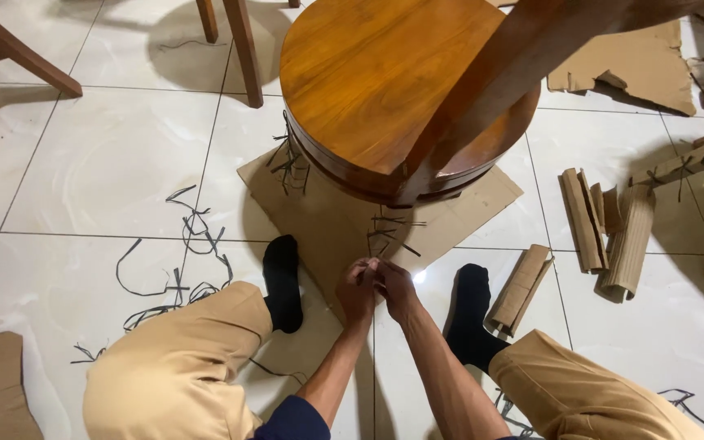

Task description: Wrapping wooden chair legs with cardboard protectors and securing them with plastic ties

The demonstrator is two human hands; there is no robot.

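Both our hands meet low in front of us, between our two black socks, just at the near edge of the flat cardboard sheet (319,220) that lies under the round wooden table (368,81). Our left hand (357,292) and our right hand (397,289) touch at the fingertips, fingers curled nearly closed, and they seem to pinch one thin black strap (385,236) between them; the strap is too thin there to see it clearly. More black straps (181,269) lie loose on the floor tiles (83,163) to the left. We judge it best to keep the pinch close to the strap end and pull slowly, so it does not slip. Both forearms reach forward, almost parallel, wrists bent a little down. Rolled cardboard pieces (613,236) lie near the right sock.
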